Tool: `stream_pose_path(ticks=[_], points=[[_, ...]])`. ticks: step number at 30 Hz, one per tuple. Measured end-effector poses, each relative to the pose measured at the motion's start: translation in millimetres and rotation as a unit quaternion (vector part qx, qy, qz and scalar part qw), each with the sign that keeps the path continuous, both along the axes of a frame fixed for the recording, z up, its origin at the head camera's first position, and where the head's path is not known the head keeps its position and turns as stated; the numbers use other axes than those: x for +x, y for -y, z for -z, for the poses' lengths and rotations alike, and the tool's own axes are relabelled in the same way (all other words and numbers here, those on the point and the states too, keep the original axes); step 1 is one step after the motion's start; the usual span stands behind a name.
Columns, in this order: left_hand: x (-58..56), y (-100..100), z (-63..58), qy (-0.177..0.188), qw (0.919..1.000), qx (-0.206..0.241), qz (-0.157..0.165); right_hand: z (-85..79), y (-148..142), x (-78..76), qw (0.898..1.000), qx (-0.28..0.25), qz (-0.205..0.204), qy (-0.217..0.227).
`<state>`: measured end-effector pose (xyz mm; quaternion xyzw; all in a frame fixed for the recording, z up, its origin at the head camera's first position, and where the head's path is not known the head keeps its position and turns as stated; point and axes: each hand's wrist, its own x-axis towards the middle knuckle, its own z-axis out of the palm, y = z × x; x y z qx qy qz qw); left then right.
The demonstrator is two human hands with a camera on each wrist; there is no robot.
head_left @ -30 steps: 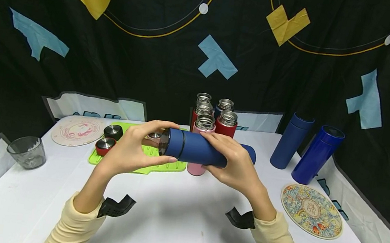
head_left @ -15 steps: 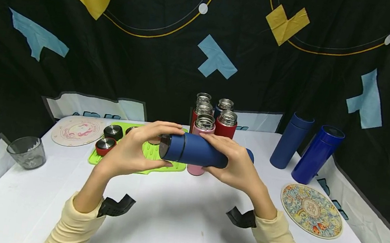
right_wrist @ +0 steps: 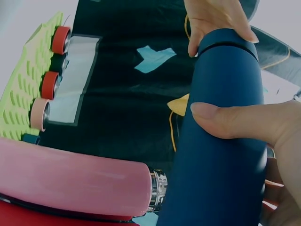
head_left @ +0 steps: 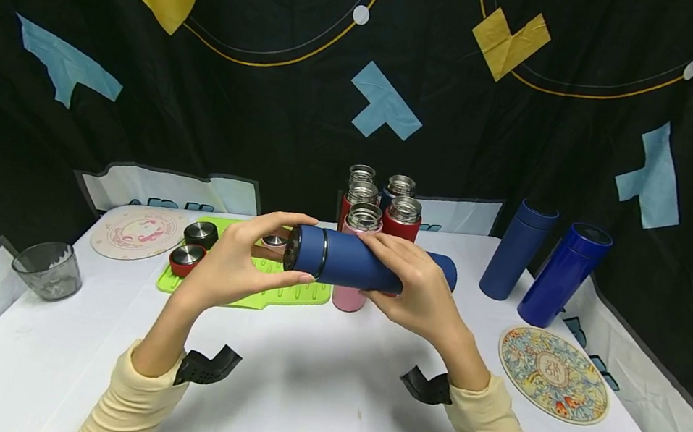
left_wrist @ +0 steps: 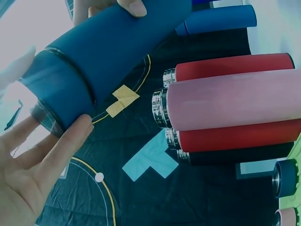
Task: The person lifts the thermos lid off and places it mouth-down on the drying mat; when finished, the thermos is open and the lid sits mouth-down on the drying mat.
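Observation:
A matte blue thermos (head_left: 350, 262) is held nearly level above the table, its lid (head_left: 308, 249) end to the left. My left hand (head_left: 235, 260) pinches the lid with thumb and fingers at the lid's edge. A dark ring (left_wrist: 75, 70) runs between lid and body in the left wrist view. Round the body my right hand (head_left: 418, 291) grips, its thumb lying along the near side in the right wrist view. Behind the thermos stands a pink bottle (head_left: 348, 299) without a lid, among several open red and dark ones, including a red bottle (head_left: 400, 229).
On a green mat (head_left: 303, 298) lie several lids, such as a red lid (head_left: 186, 260). A grey glass (head_left: 53, 272) and a pink round mat (head_left: 139, 232) are at left. Two blue thermoses (head_left: 519, 250) and a patterned round mat (head_left: 554, 375) are at right.
My left hand shifted right along the lid and the thermos dipped slightly, then both came back up and left. The right hand kept its grip.

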<state>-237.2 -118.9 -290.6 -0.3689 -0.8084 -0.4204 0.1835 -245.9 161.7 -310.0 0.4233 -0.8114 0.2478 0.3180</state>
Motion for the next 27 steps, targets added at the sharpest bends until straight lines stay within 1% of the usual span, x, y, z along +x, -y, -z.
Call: stream_pose_path(ticks=[3,4,6,8,12,15,17,20,25,27], points=[[0.5,0.1,0.0,0.018,0.9998,0.004,-0.011,0.0,0.2,0.1,1.0,0.007,0.013,-0.017],[0.5,0.1,-0.1,0.019,0.9998,0.002,-0.011,0.1,-0.1,0.0,1.0,0.008,0.015,-0.018],[-0.5,0.7,-0.1,0.007,1.0,-0.007,-0.001,0.5,-0.8,-0.7,1.0,0.008,0.012,-0.013],[-1.7,1.2,0.1,-0.011,0.9996,-0.017,0.017,0.7,-2.0,-1.7,1.0,0.003,0.001,-0.001],[-4.6,0.9,0.2,-0.046,0.996,-0.022,0.074,0.7,-5.0,-3.9,0.999,-0.009,-0.026,0.035],[-5.4,-0.1,0.0,-0.06,0.9934,-0.021,0.096,0.1,-6.4,-4.4,0.998,-0.012,-0.037,0.053],[-5.2,-0.4,0.0,-0.066,0.9931,-0.023,0.094,-0.2,-6.5,-4.4,0.998,-0.012,-0.038,0.055],[-5.3,-0.2,0.3,-0.065,0.9947,-0.021,0.077,-0.6,-6.1,-3.6,0.998,-0.011,-0.034,0.051],[-4.3,0.5,1.1,-0.03,0.9988,-0.003,0.037,-0.9,-4.9,-2.4,0.999,-0.007,-0.02,0.033],[-3.7,0.4,1.5,-0.012,0.9995,0.009,0.028,-1.0,-4.4,-1.9,1.0,-0.003,-0.011,0.021]])
